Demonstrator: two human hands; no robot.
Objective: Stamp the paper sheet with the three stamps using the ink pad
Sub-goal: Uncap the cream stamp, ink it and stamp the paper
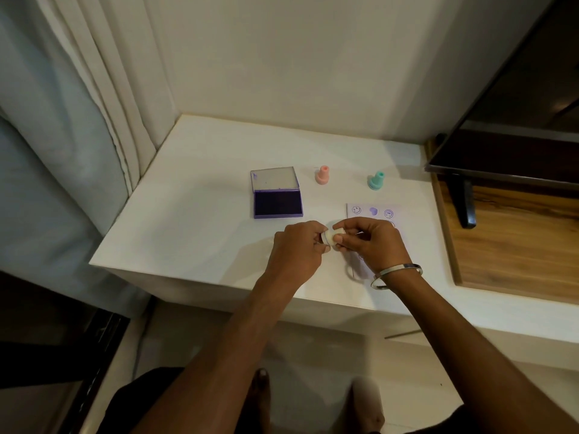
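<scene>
A small white stamp (329,239) is held up just above the bench (194,220), pinched between both hands. The left hand (296,245) has its fingers curled round the stamp's left end, and the right hand (372,242) has its thumb and fingertips clamped on the right end, so the stamp is lying sideways between them. A purple ring can be made out on the stamp, though which end is the printing face can't really be told.

The paper (376,214) is on the bench just under and beyond the right hand, partly covered by it. Three purple prints are seen along its far edge: a smiley, a heart and a round one.

The ink pad (278,203) sits open to the left of the paper, lid tipped back, dark purple pad showing. A pink stamp (322,175) stands upright just right of the lid, and a teal stamp (376,180) stands further right, beyond the paper.

A metal bangle (396,275) is worn on the right wrist.
</scene>
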